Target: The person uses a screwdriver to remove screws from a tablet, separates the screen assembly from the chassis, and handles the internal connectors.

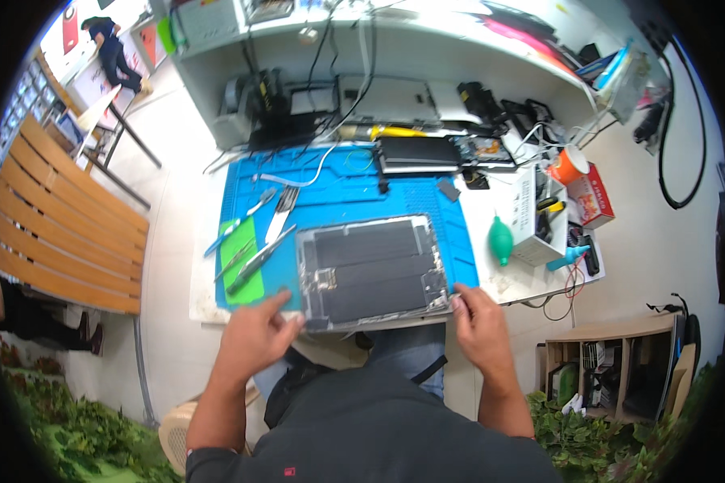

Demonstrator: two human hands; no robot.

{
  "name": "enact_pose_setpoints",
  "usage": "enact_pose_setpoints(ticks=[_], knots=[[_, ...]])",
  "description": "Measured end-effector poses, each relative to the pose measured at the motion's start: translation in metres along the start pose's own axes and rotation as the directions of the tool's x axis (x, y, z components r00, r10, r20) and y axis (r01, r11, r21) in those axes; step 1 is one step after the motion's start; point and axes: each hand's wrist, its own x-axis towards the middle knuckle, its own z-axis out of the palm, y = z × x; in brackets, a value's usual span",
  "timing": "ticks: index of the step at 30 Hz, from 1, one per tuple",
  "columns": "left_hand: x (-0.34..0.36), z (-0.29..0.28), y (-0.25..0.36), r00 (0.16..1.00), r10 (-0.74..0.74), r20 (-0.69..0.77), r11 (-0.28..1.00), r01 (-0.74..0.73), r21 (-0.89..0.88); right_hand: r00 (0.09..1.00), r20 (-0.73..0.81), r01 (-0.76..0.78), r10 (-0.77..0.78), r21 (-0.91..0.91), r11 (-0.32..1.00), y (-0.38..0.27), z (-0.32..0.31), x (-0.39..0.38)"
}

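An opened tablet [370, 270] lies on the blue work mat [340, 187] near the table's front edge. Its black battery cells and a bare board strip along the right side face up. My left hand [254, 334] is by the tablet's lower left corner, thumb and index finger apart, holding nothing. At the lower right corner is my right hand [480, 322]; its thumb and index tips are slightly apart, with nothing visible between them. Whether either hand touches the tablet I cannot tell. Left of it, tweezers [235, 256] and a grey pen-like tool [259, 259] rest on a green pad [250, 283].
A brush [262, 201] lies farther back. A dark device [417, 153] sits along the mat's far edge. To the right stand a green air blower [500, 241], a white box of tools [537, 217] and a red box [592, 197]. Cables [368, 60] hang from the shelf.
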Motion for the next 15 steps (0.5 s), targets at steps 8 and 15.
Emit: enact_pose_setpoints(ticks=[8,15], knots=[[-0.009,0.041,-0.01,0.983,-0.155,0.095,0.731,0.179,-0.658,0.998,0.031,-0.061,0.055,0.218,0.974,0.024,0.022,0.003],[0.013,0.019,-0.011,0.969,-0.183,0.169,0.802,0.246,-0.544,0.971,0.102,-0.236,0.216,0.538,0.809,0.02,0.032,-0.007]])
